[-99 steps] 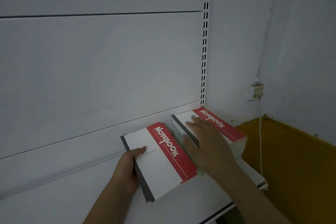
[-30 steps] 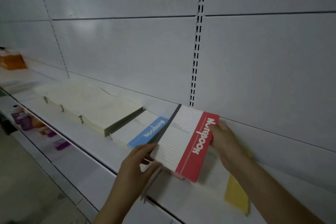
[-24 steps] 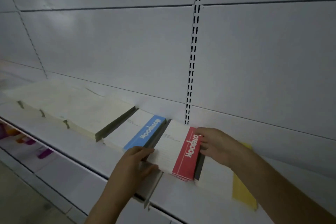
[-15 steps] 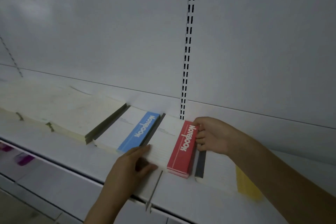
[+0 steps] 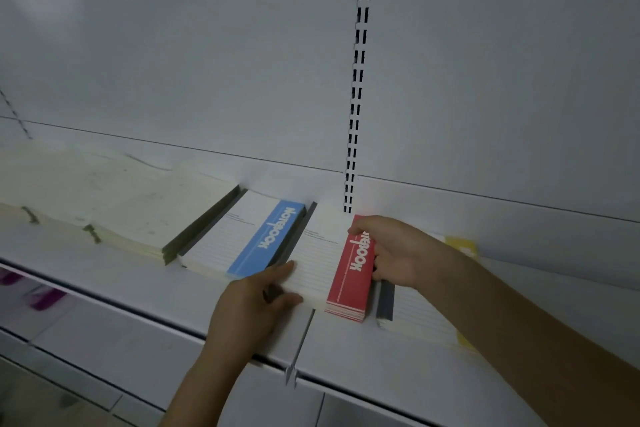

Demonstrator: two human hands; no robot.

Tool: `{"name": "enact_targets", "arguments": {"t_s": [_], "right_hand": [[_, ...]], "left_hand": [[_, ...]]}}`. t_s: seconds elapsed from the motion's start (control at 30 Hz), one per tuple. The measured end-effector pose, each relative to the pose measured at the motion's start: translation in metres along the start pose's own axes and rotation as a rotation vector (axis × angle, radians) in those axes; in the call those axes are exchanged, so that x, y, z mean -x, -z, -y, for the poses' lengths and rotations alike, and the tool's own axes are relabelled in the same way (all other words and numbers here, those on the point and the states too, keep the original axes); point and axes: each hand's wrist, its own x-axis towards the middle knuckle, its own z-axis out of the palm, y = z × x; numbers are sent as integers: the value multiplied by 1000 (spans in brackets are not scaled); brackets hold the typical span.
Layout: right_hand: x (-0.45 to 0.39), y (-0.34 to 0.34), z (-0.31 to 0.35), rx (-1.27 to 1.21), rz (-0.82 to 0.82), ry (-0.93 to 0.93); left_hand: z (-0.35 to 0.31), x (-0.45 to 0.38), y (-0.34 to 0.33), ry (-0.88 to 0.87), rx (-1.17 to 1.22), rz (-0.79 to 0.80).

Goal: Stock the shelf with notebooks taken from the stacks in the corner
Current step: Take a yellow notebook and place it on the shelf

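White metal shelf against a pale slotted back panel, carrying from left to right a cream stack, a blue-banded notebook stack, then the red-banded notebook stack lying flat between its neighbours, gripped at its near left corner by the left hand and pinched along its right edge by the right hand, with a yellow-banded stack beyond. Likely trouble: loose top copies sliding askew or off the front lip if released unevenly, knuckles wedged against the yellow-banded stack touching on the right, little room either side.
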Motion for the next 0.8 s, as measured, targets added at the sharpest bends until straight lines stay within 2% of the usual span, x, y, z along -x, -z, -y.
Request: {"name": "enact_targets", "arguments": {"t_s": [0.13, 0.27, 0.37, 0.43, 0.5, 0.57, 0.8], "right_hand": [[9, -3, 0, -28, 1, 25], [23, 10, 0, 33, -57, 222], [46, 29, 5, 183, -181, 404], [60, 50, 8, 373, -323, 548], [75, 77, 7, 533, -451, 672], [91, 109, 4, 589, -546, 721], [165, 250, -27, 831, -915, 706]], "left_hand": [[-1, 1, 3, -87, -44, 35], [-1, 4, 11, -159, -93, -12], [-23, 8, 11, -186, -74, -140], [-56, 8, -2, -261, -28, -161], [-95, 7, -27, -370, 5, -82], [-131, 6, -59, -485, 13, 9], [-247, 38, -168, -812, -15, 265]]}}
